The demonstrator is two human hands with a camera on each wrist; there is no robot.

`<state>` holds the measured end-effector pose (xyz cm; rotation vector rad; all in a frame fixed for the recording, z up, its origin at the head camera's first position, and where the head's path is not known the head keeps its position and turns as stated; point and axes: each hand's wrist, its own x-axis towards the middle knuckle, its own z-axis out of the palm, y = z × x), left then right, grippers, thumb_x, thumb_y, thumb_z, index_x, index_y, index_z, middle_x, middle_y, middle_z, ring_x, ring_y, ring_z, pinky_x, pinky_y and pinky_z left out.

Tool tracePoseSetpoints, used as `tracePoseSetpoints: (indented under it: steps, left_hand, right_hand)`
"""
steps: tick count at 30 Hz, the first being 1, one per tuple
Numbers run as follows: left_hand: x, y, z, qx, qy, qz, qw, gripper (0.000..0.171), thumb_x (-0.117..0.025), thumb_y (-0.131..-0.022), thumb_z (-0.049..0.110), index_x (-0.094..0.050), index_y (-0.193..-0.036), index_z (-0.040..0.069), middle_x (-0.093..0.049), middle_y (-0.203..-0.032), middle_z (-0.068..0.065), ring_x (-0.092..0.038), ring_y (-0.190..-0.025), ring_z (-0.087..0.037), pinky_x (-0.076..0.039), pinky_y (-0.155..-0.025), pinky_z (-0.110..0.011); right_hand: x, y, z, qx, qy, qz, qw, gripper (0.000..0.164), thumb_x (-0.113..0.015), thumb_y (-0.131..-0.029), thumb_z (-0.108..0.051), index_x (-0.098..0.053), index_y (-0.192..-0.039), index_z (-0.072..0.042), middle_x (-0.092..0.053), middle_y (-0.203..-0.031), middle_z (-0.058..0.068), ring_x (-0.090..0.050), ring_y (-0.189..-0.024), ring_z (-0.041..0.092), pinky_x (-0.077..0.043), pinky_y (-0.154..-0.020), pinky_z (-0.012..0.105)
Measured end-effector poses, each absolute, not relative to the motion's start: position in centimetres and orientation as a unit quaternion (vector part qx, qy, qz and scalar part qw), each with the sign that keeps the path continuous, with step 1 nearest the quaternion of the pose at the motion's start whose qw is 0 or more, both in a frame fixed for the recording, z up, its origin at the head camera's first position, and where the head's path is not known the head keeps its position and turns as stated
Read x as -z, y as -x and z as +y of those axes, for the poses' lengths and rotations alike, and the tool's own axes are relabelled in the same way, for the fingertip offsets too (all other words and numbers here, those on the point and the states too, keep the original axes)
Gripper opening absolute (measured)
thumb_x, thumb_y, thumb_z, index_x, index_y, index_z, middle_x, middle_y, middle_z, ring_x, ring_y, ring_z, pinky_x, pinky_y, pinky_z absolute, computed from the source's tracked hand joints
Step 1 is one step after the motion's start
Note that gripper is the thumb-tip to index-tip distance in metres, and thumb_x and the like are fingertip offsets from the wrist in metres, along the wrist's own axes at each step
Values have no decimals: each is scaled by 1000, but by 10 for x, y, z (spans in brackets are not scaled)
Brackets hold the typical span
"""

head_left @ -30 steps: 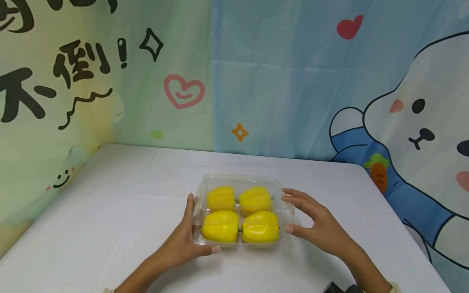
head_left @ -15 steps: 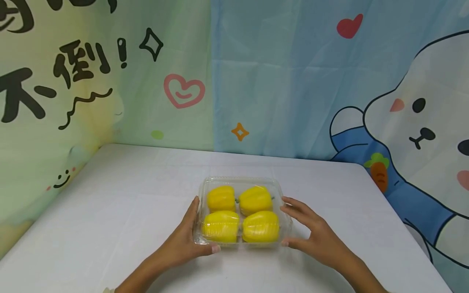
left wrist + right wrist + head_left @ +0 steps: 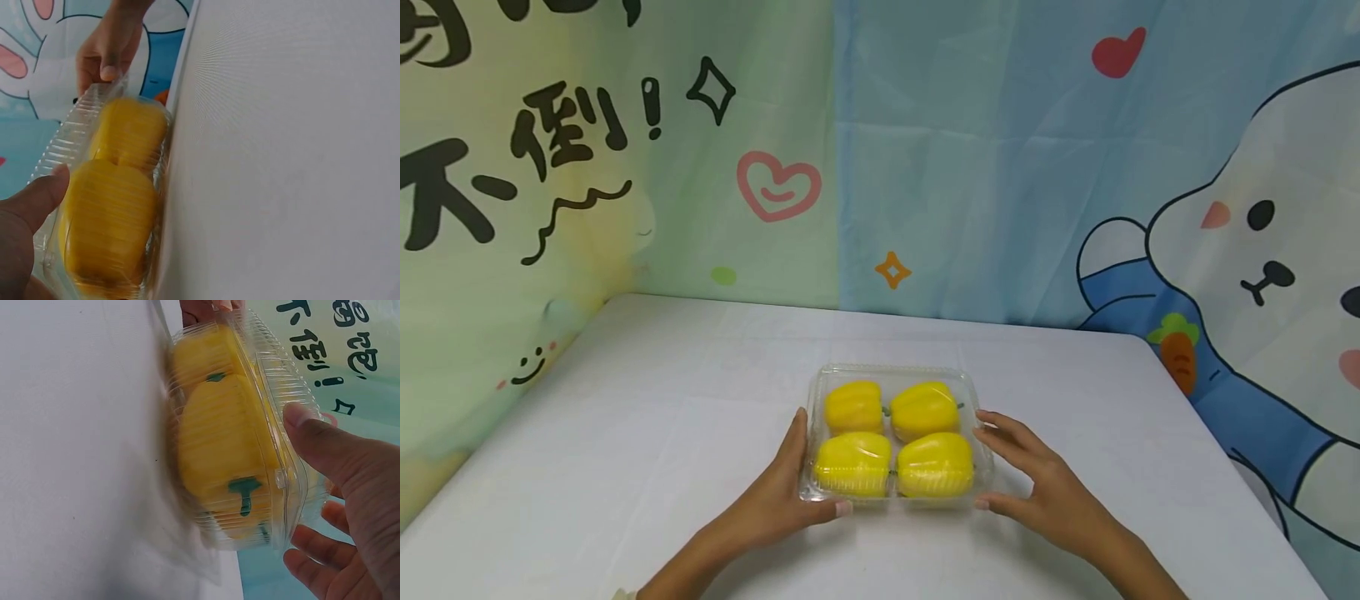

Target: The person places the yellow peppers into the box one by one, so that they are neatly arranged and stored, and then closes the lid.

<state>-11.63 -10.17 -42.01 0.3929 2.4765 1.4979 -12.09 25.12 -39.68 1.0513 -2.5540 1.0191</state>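
A clear plastic clamshell box (image 3: 895, 375) stands on the white table with its lid down. Inside lie several yellow bell peppers (image 3: 922, 411) with green stems, in two rows. My left hand (image 3: 775, 492) holds the box's left side, fingers along the side and thumb at the front edge. On the opposite side my right hand (image 3: 1037, 479) holds the right edge, thumb near the front corner and fingertips at the side. The right wrist view shows that thumb (image 3: 300, 415) against the lid and the other fingers around the corner.
The white table (image 3: 647, 417) reaches back to a printed cloth backdrop (image 3: 925, 167) with dark writing, hearts and a large cartoon animal on the right. The table's right edge (image 3: 1225, 467) slopes down past my right arm.
The lid has come down slightly and now lies flat on the box. Both hands' fingertips have lowered with it, and the right hand has shifted a little to the left.
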Motion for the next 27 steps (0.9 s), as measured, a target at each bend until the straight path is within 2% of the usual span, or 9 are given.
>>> tracePoseSetpoints:
  steps: [3, 9, 11, 16, 19, 23, 25, 27]
  left_hand:
    - [419, 116, -102, -512, -140, 839, 120, 129, -83, -75, 42, 14, -154, 9, 17, -159, -11, 6, -145, -23, -6, -114, -48]
    - [418, 115, -102, -523, -152, 826, 145, 130, -83, -77, 40, 19, -153, 12, 22, -158, -9, 12, -144, -23, -3, -113, -50]
    - [418, 115, -102, -525, -153, 824, 148, 130, -82, -77, 40, 20, -153, 13, 22, -158, -9, 12, -144, -23, -3, -113, -51]
    - [418, 115, -102, -527, -152, 823, 150, 125, -77, -81, 45, 21, -152, 13, 22, -158, -10, 12, -144, -23, -3, -113, -50]
    - [417, 116, -102, -526, -154, 823, 148, 122, -74, -84, 47, 20, -152, 11, 20, -158, -10, 11, -144, -22, -4, -113, -50]
    - [415, 116, -101, -524, -152, 824, 152, 120, -72, -85, 48, 19, -152, 11, 19, -158, -10, 9, -144, -22, -5, -113, -50]
    - [413, 115, -102, -520, -146, 827, 155, 119, -72, -85, 48, 18, -153, 10, 17, -158, -10, 7, -144, -23, -5, -113, -51]
    - [412, 115, -102, -512, -140, 833, 155, 119, -73, -84, 49, 15, -153, 9, 13, -159, -10, 5, -145, -25, -6, -113, -51]
  right_hand:
    - [398, 121, 251, -348, -359, -860, 100, 79, -82, -77, -22, -46, -145, -6, -37, -150, 12, -46, -130, 19, -34, -101, 14]
    - [403, 119, 252, -349, -331, -872, 94, 82, -82, -78, -24, -42, -149, -13, -33, -153, 6, -34, -137, 15, -29, -103, 12]
    - [404, 118, 252, -355, -311, -878, 82, 83, -81, -79, -26, -39, -150, -16, -31, -155, 3, -31, -139, 13, -31, -102, 13]
    - [404, 115, 252, -351, -276, -893, 62, 75, -74, -88, -26, -36, -151, -10, -26, -157, -1, -28, -140, 11, -31, -100, 15]
    - [405, 113, 253, -341, -263, -901, 56, 71, -70, -91, -27, -37, -149, -5, -26, -157, 2, -26, -141, 12, -24, -102, 13]
    - [406, 112, 253, -363, -241, -900, 16, 67, -67, -94, -28, -37, -149, -4, -24, -157, 7, -28, -140, 25, -37, -102, 26]
    - [405, 112, 254, -382, -235, -894, -10, 66, -64, -96, -26, -34, -151, -6, -23, -157, 10, -30, -138, 32, -45, -98, 37]
    - [404, 112, 255, -396, -233, -887, -35, 66, -62, -97, -24, -31, -153, -8, -23, -157, 15, -34, -135, 36, -49, -92, 42]
